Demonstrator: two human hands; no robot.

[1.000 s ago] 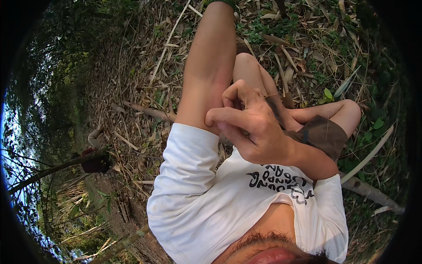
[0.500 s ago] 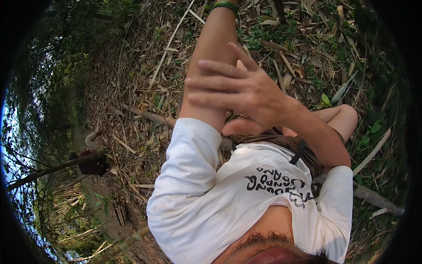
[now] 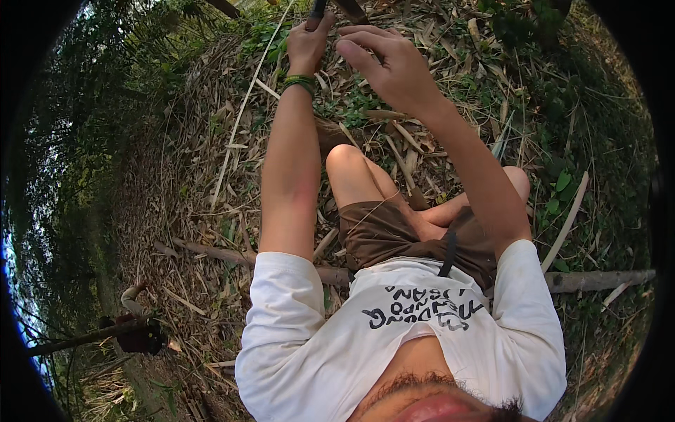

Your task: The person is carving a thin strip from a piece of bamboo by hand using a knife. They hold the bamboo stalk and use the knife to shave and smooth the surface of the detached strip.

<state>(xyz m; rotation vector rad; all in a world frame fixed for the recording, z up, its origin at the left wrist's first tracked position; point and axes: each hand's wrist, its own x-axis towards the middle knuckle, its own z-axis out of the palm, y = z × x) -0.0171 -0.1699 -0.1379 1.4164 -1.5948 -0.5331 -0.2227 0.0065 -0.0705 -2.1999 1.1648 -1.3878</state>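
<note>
My left arm reaches out to the top of the picture. Closed around a dark handle point(image 3: 318, 8) is my left hand point(image 3: 306, 48), with green bands at its wrist; the rest of the handled thing is cut off by the frame edge. My right hand point(image 3: 397, 70) hovers just to the right of it, bent at the wrist, thumb apart from loosely curved fingers and nothing seen in them. Beyond the fingers, a brown piece of wood point(image 3: 350, 10) stands at the top edge.
I sit with bent legs on ground covered by dry leaves point(image 3: 211, 141) and green plants. A long branch point(image 3: 598, 281) runs behind my hips, and a thin pale stick point(image 3: 235, 130) lies left of my arm. At far left is a person point(image 3: 137, 334) beside a slanting branch point(image 3: 70, 344).
My right hand has left my left forearm and moved forward, near my left hand. My left hand and the dark handle have come into view at the top.
</note>
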